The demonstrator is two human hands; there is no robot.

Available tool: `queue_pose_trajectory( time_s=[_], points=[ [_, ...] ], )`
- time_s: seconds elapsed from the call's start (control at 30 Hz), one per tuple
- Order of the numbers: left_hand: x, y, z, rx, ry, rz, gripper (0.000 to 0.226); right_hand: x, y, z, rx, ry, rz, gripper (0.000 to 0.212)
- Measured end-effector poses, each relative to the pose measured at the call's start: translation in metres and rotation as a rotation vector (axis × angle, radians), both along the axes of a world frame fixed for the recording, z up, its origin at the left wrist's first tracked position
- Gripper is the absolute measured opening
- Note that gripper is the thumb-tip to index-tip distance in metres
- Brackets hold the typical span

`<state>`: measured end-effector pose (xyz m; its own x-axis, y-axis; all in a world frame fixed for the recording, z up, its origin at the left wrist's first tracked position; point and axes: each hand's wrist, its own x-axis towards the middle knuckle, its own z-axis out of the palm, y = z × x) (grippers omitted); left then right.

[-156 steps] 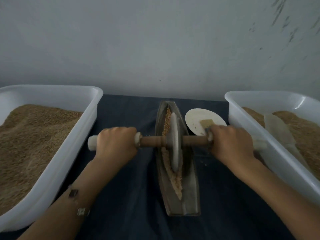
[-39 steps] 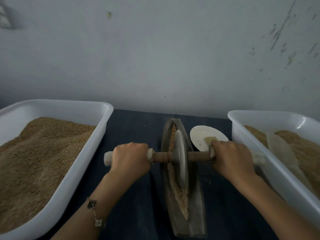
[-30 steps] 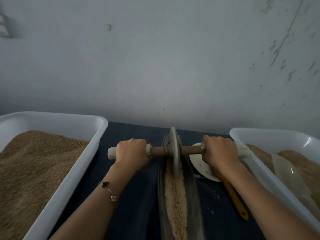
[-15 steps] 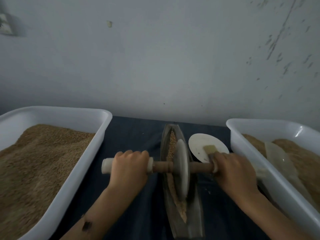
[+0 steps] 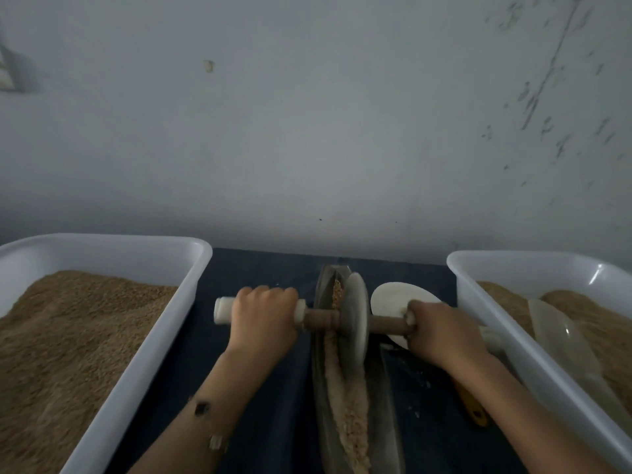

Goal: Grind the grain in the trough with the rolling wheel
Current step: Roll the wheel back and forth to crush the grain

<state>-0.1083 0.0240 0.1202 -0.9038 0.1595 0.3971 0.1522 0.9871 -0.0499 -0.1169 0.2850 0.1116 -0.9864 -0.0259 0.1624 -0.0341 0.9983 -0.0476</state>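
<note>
Far left edge of the surface (image 5: 273, 388): a white tub (image 5: 143, 367) heaped with brown grain. Next, my left hand (image 5: 265, 323), fingers wrapped tight round the pale left end of the axle (image 5: 321, 319). Centre now: the rolling wheel (image 5: 356, 323) stands on edge in the trough (image 5: 384, 405), toward its far end, with the grain (image 5: 349, 401) lying crushed along the channel on the near side. Behind the axle, a white dish (image 5: 393, 295). My right hand (image 5: 441, 331) grips the axle's right end, knuckles up. An orange handle (image 5: 473, 410) pokes out under my forearm. Right edge: a second white tub (image 5: 547, 381) of grain, a pale scoop (image 5: 564, 343) lying in it.
</note>
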Motion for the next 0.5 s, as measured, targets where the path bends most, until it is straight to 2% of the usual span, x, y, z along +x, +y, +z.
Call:
queue_pose_trajectory(
  time_s=[0.2, 0.37, 0.5],
  points=[
    [-0.057, -0.004, 0.002, 0.034, 0.047, 0.054, 0.014, -0.05, -0.01, 0.015, 0.044, 0.245, 0.011, 0.011],
    [-0.044, -0.005, -0.004, -0.005, 0.041, 0.041, 0.018, -0.032, -0.008, 0.007, 0.117, 0.295, 0.029, 0.025],
    [-0.002, -0.007, -0.003, -0.05, -0.051, 0.007, 0.018, 0.017, -0.005, 0.0, 0.148, 0.258, 0.057, 0.041]
  ],
)
